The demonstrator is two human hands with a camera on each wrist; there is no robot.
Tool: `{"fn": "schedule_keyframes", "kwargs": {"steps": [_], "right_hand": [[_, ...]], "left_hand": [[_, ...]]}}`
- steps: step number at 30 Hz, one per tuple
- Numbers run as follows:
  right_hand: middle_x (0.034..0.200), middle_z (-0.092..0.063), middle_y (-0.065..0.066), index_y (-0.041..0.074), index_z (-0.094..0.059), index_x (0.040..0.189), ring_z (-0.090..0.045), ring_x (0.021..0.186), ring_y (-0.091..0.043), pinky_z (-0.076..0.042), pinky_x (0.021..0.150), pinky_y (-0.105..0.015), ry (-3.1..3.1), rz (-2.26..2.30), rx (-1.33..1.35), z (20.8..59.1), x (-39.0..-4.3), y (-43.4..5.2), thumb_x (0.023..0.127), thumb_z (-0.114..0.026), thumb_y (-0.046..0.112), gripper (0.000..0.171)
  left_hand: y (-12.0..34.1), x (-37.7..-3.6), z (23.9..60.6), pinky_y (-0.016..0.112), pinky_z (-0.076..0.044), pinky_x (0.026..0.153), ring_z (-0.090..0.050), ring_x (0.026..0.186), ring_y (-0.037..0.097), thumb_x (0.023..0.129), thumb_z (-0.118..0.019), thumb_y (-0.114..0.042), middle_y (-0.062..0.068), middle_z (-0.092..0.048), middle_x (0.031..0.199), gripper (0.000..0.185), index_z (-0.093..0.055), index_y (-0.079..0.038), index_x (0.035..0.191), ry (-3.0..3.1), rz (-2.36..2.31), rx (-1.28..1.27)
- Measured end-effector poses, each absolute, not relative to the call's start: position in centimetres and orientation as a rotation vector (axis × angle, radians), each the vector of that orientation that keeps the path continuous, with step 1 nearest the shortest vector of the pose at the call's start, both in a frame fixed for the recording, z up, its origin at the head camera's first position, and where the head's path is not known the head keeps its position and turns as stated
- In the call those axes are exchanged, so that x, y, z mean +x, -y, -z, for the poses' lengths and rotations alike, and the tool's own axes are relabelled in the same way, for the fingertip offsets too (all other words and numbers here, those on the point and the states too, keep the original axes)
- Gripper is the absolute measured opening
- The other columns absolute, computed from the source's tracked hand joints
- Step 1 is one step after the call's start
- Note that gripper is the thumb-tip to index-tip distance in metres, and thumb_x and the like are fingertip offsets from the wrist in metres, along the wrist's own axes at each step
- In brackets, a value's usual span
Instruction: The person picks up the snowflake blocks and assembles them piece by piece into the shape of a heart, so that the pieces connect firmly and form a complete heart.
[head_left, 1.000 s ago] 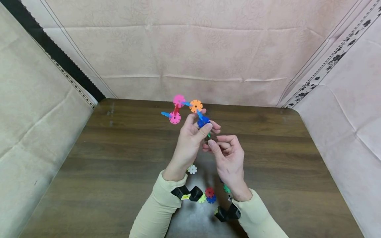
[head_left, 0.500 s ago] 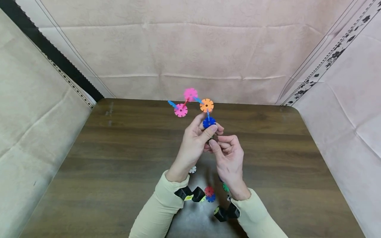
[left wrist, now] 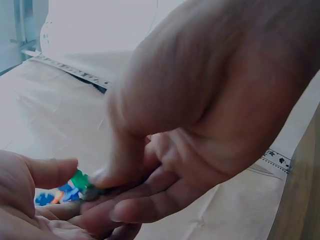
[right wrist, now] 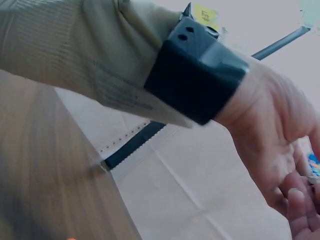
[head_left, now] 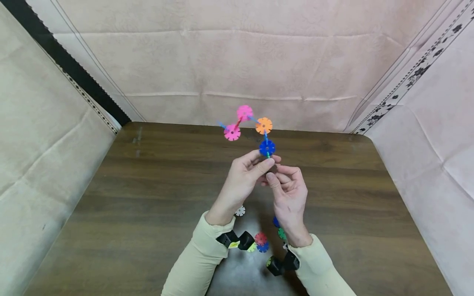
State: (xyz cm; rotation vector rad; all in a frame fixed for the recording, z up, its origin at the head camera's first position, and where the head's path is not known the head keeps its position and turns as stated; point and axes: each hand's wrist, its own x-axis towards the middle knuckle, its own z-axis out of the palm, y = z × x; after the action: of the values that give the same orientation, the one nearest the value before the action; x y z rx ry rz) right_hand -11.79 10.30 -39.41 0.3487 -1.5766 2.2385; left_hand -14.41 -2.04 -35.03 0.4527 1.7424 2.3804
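A zigzag chain of notched plastic discs rises above my left hand (head_left: 240, 176): two pink discs (head_left: 232, 132), an orange disc (head_left: 264, 126) and a blue disc (head_left: 267, 146), joined by blue and red discs seen edge-on. Below the blue disc, a green disc (head_left: 268, 155) is pinched between my left thumb and fingers; it shows between both thumbs in the left wrist view. My right hand (head_left: 290, 197) pinches a dark disc (left wrist: 91, 193) close beneath the green one, mostly hidden by fingers. The two hands' fingertips overlap in the head view.
Loose discs lie on the wooden table (head_left: 148, 230) between the forearms: a white disc (head_left: 240, 211), a red disc (head_left: 261, 238) over a blue one, and a loose green disc (head_left: 282, 233) by the right wrist. Pale cloth (head_left: 237, 61) hangs behind the table.
The chain has swung up and to the right, with its blue disc now fully in sight. My left thumb has come off the blue disc to below it. Both hands have shifted slightly right.
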Motion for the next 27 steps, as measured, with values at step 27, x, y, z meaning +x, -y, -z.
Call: {"fn": "schedule_keyframes", "kwargs": {"steps": [27], "right_hand": [[0.073, -0.055, 0.003, 0.013, -0.066, 0.09, -0.05, 0.064, -0.014, -0.049, 0.06, -0.031, 3.399, -0.562, 0.44, 44.9, -12.8, -15.9, 0.076, -0.084, 0.02, 0.024]], "left_hand": [[4.0, -14.9, 34.9, 0.035, -0.053, 0.082, -0.069, 0.09, 0.025, 0.097, -0.059, -0.007, 0.026, -0.063, 0.115, 0.036, -0.052, -0.005, 0.132, -1.752, -2.426, 0.479]]}}
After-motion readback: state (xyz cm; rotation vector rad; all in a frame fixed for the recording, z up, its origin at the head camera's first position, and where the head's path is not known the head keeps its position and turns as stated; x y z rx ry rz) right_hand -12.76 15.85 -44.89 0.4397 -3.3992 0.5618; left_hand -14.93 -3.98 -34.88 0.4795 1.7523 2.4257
